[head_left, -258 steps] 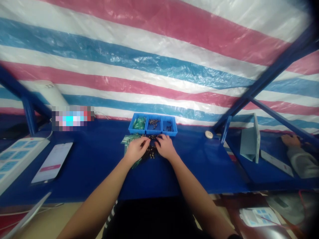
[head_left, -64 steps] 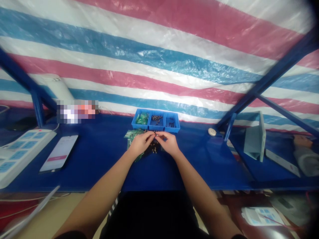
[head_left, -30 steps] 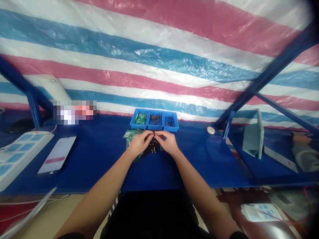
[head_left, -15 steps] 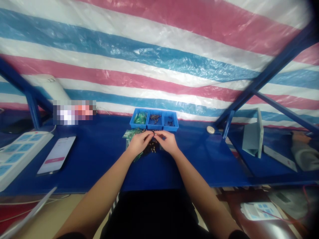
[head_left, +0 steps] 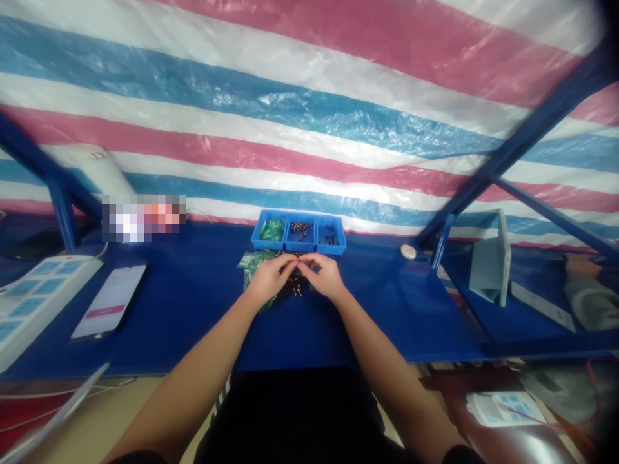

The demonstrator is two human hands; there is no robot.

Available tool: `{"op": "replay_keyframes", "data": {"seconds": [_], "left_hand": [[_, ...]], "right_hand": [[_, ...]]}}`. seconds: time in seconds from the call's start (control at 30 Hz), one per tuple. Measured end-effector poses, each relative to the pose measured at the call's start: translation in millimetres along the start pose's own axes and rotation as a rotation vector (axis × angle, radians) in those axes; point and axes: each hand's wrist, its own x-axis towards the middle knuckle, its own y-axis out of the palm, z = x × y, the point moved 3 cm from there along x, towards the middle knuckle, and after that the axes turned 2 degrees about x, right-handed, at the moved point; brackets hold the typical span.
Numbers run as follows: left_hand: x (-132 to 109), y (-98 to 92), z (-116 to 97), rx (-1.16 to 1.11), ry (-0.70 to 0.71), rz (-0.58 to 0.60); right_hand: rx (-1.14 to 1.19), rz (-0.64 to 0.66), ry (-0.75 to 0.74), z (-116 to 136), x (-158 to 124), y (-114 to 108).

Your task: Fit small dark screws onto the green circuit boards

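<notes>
My left hand [head_left: 269, 278] and my right hand [head_left: 325, 274] meet at the fingertips just in front of a blue three-part tray [head_left: 300, 248]. Both are closed in a pinch; whatever sits between the fingers is too small to make out. Beneath them lies a pile of small dark and brass-coloured parts [head_left: 296, 287]. Green clear plastic pieces [head_left: 250, 260] lie beside and partly under my left hand. In the tray, the left compartment has green pieces [head_left: 273, 229], the middle one small dark and metallic parts [head_left: 300, 229], the right one a few dark slim pieces [head_left: 331, 238].
A phone [head_left: 110, 301] and a white power strip [head_left: 36, 299] lie at the left of the blue table [head_left: 193, 277]. A round pale object [head_left: 408, 251] sits at the right, near a blue frame post [head_left: 442, 241]. Another person's sleeve [head_left: 592, 299] shows beyond a tablet stand [head_left: 491, 264].
The fingers of my right hand have shifted very slightly at the pinch. Otherwise both hands stay in the same place over the pile.
</notes>
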Motion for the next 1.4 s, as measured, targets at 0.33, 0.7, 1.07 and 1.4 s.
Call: {"op": "replay_keyframes", "data": {"seconds": [0.33, 0.7, 1.07, 1.4], "left_hand": [[-0.8, 3.1, -1.6, -0.013, -0.001, 0.034], [-0.8, 0.1, -0.1, 0.011, -0.016, 0.025], [-0.5, 0.4, 1.0, -0.001, -0.016, 0.002], [-0.7, -0.6, -0.5, -0.021, -0.029, 0.030]], "right_hand": [[0.019, -0.036, 0.000, 1.6, -0.4, -1.6], [0.032, -0.028, 0.000, 1.3, -0.9, -0.6], [0.047, -0.032, -0.003, 1.8, -0.9, -1.7], [0.019, -0.039, -0.001, 1.9, -0.3, -2.4]]}}
